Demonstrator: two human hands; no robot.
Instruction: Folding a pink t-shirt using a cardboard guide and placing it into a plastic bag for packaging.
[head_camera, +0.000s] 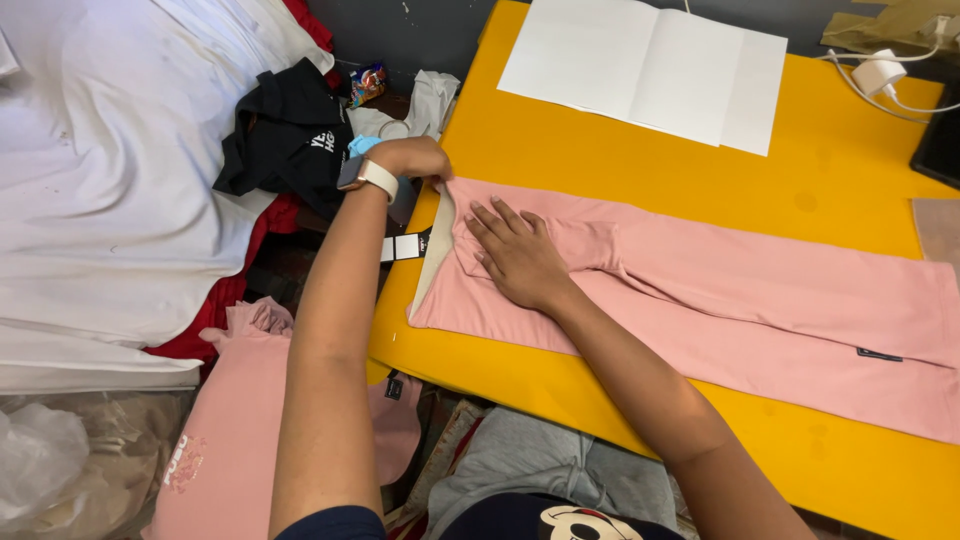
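Pink trousers (760, 300) lie flat along the yellow table (600, 170), waistband at the left end. My left hand (412, 158), with a watch on its wrist, pinches the upper corner of the waistband at the table's edge. My right hand (518, 255) presses flat, fingers spread, on the fabric just below the waistband. A black and white tag (405, 246) hangs off the waistband over the table edge.
An open white booklet (650, 70) lies at the far side of the table. A white charger and cable (885, 75) sit at the far right. Left of the table are a white sheet (110, 170), black clothing (285, 135) and another pink garment (235, 430). Grey clothing (540, 465) lies below.
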